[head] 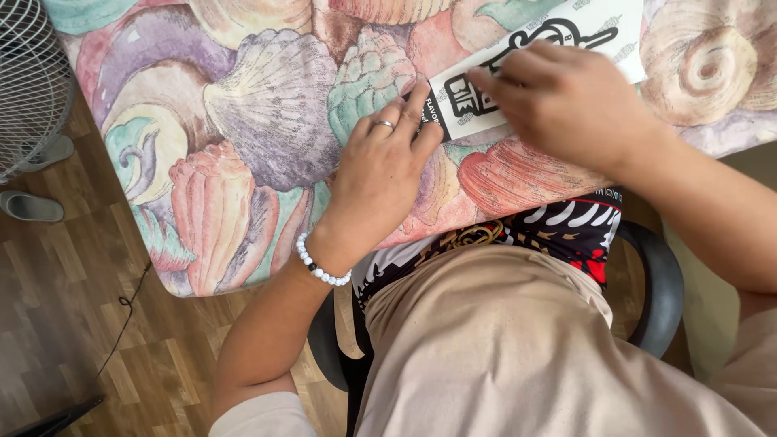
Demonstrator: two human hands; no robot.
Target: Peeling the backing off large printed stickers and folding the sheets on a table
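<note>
Hands work a white printed paper strip lying flat near the front edge of the surface, on its seashell-patterned cloth. Left hand, ring on one finger and white bead bracelet at the wrist, lies palm down; fingers close together, tips pressing the strip's left end. Right hand covers the strip's middle, fingers bent and pressing down; whether they pinch the paper, cannot tell. Wire fan stands off the surface's left edge, grey slippers on wood floor below it.
</note>
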